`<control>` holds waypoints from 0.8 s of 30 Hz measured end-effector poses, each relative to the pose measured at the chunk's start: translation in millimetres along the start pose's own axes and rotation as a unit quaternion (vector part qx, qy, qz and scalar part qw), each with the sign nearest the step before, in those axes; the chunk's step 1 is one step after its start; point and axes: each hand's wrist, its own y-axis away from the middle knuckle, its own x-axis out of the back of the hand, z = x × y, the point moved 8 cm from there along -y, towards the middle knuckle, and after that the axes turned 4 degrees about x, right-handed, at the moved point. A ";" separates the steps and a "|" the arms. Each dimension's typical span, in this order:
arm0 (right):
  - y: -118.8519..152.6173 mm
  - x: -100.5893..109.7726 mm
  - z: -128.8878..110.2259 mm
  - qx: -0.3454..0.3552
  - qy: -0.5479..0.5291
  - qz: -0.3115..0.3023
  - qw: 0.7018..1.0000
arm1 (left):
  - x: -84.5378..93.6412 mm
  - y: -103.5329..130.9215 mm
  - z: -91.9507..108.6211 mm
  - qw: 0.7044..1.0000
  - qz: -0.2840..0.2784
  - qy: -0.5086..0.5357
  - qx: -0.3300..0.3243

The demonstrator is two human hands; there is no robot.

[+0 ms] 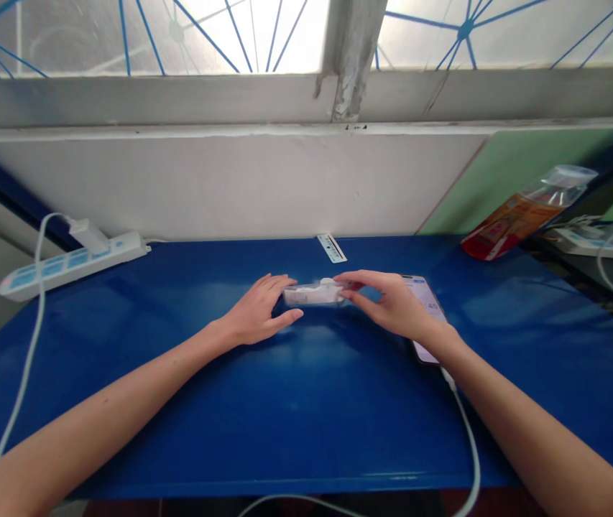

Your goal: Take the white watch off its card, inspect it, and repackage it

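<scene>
A small clear plastic case (pixel 314 294) with whitish contents lies on the blue table (pixel 284 402) between my hands; what is inside cannot be made out. A white round piece (pixel 327 281) shows at its far edge. My left hand (pixel 257 309) rests flat at the case's left end, fingers stretched out and thumb apart, the fingertips by its corner. At the right end, the thumb and forefinger of my right hand (pixel 384 298) close in a pinch on the case. Partly beneath my right wrist lies a phone (pixel 431 305) with its screen lit.
A white power strip (pixel 69 266) with a plugged-in charger (pixel 89 235) sits at the left. Near the wall lies a small printed card (pixel 332 248). A bottle of red drink (pixel 522 215) leans at the right back. A white cable (pixel 468 431) runs from the phone over the front edge.
</scene>
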 end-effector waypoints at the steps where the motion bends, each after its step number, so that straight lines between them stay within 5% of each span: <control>1: 0.1 1.9 3.4 -0.020 -0.015 0.017 1.000 | 1.1 -0.1 -0.2 1.000 0.008 0.002 0.006; 9: -1.2 -16.7 19.4 -0.068 -0.074 -0.020 0.995 | 5.9 1.6 3.5 0.998 0.048 0.027 -0.010; 17: 5.7 -23.2 10.0 0.032 0.138 -0.097 0.985 | -1.1 1.4 4.6 0.999 -0.003 -0.047 -0.006; 24: 13.7 -33.7 28.7 -0.007 0.158 -0.207 0.966 | -3.4 0.7 2.9 0.997 -0.012 -0.071 0.001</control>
